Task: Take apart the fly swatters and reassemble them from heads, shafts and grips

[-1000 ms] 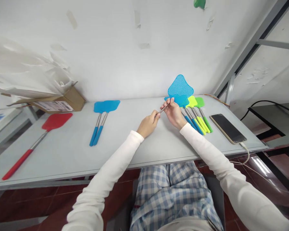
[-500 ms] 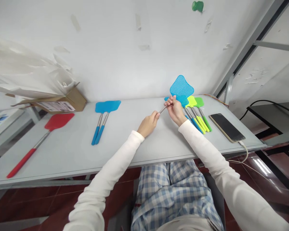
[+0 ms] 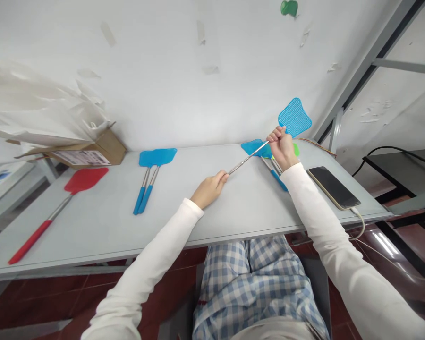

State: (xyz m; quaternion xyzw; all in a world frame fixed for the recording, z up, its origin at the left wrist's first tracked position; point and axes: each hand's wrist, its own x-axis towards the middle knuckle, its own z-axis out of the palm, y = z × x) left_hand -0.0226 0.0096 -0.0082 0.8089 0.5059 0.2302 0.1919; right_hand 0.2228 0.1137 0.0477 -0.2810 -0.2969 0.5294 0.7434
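Both my hands grip one blue fly swatter with a telescopic metal shaft, held slanting above the table. My left hand is closed around its lower end, hiding the handle. My right hand is closed on the upper shaft, just below the perforated blue head. A long stretch of bare shaft shows between the hands. Under and behind my right hand lie more swatters, among them a blue swatter and a green swatter, partly covered by my hand and forearm.
Two blue swatters lie side by side left of centre on the grey table. A red swatter lies further left, before a cardboard box. On the right rests a phone with a charging cable.
My right hand has moved right and slightly up, with the swatter's head. My left hand has shifted a little left. The shaft between them has lengthened.
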